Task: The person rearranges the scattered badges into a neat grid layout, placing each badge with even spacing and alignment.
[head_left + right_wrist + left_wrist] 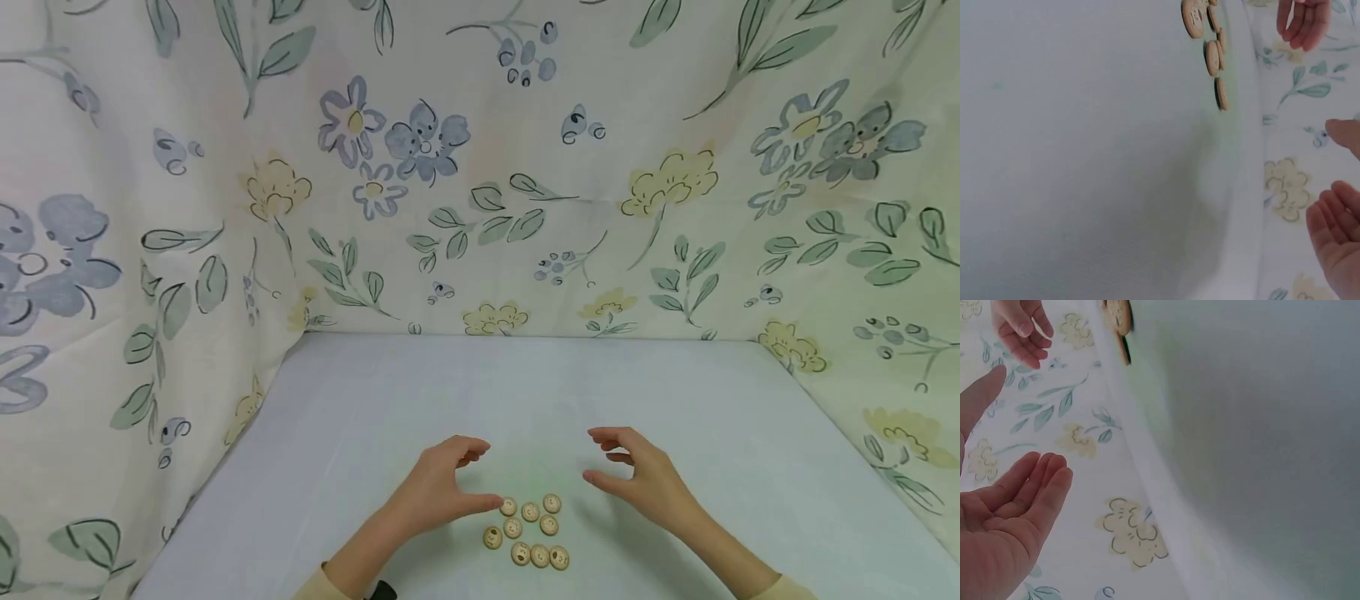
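While the left hand [446, 490] and right hand [641, 479] hover — both empty, spread — wooden discs [549, 525] lie on the table [375, 379] between them; likely a ready stage: pickup calls for lowering, pinching.

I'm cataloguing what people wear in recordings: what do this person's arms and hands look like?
The left hand and right hand are bare, with no gloves or rings showing. Pale yellow sleeves reach the forearms, only their ends in view. A small black object beside the left forearm is too cropped to identify.
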The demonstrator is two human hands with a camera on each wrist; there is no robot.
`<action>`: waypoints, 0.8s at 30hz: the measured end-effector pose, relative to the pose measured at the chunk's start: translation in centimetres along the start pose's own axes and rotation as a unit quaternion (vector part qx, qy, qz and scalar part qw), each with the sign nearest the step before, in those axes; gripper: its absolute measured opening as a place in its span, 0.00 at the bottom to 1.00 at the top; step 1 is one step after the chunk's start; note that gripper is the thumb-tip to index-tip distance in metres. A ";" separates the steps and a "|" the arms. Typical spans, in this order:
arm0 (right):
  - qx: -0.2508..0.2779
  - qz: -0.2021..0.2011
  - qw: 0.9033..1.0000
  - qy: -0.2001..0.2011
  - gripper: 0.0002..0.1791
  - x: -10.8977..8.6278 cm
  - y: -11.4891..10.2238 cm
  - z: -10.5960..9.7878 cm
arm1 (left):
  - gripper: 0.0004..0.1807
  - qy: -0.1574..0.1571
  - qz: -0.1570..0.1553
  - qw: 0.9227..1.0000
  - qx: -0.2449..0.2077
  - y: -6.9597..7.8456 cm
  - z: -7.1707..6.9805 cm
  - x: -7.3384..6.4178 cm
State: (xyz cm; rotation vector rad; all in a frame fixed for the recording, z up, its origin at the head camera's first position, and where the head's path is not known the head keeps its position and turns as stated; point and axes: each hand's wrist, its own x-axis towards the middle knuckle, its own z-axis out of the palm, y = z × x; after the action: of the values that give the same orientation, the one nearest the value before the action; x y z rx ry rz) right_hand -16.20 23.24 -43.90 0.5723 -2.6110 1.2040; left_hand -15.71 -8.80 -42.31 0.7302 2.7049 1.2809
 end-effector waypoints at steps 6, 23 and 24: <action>0.045 0.018 0.998 -0.026 0.28 -0.9 0.4 0.8 | 0.31 -0.025 0.016 0.999 -0.021 -0.1 0.5 -0.4; 0.080 -0.034 0.990 -0.112 0.20 -3.1 -0.2 2.8 | 0.19 -0.081 0.009 0.997 -0.004 -0.3 2.1 -1.0; 0.081 -0.040 0.989 -0.116 0.20 -3.2 -0.2 2.9 | 0.18 -0.082 0.012 0.997 0.001 -0.3 2.1 -1.0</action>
State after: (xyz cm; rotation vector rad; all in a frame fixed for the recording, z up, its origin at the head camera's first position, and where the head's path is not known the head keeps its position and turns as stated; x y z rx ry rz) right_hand -13.30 21.73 -46.68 0.8906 -2.6594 1.4099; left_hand -14.38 -7.87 -44.04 0.8312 2.5760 1.1679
